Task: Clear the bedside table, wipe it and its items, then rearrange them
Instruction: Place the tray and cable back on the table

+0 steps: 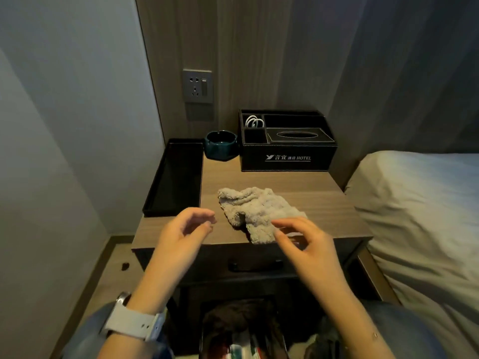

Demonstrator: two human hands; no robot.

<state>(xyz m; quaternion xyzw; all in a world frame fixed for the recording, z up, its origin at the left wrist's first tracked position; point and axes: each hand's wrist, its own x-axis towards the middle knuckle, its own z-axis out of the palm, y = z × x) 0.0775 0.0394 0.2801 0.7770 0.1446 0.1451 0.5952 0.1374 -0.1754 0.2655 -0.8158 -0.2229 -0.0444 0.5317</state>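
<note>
Nearest to you, at the bottom edge of the head view, sits a dark container of mixed items, too dim to make out. Your left wrist wears a pale watch over a blue sleeve.

Your two hands hover above the near edge of the tabletop. Your left hand hangs with fingers loosely curled and nothing in it — thumb and fingertips close together but apart from the cloth. Your right hand is likewise relaxed, fingers half bent; its fingertips reach over the near right corner of the grey cloth, and whether they touch it you cannot tell from here.

That crumpled cloth lies on the wooden tabletop, near its front edge and roughly in the middle. On the left side a long black tray runs from near to far. Just beyond its far end stands a dark teal ashtray, close beside a black hotel organizer box at the far right. The box has a tissue slot on top and a white coiled cable in its far left compartment.

Below the tabletop, a drawer front shows a dark handle. A wall socket is mounted above the ashtray, and a bed lies to the right.
</note>
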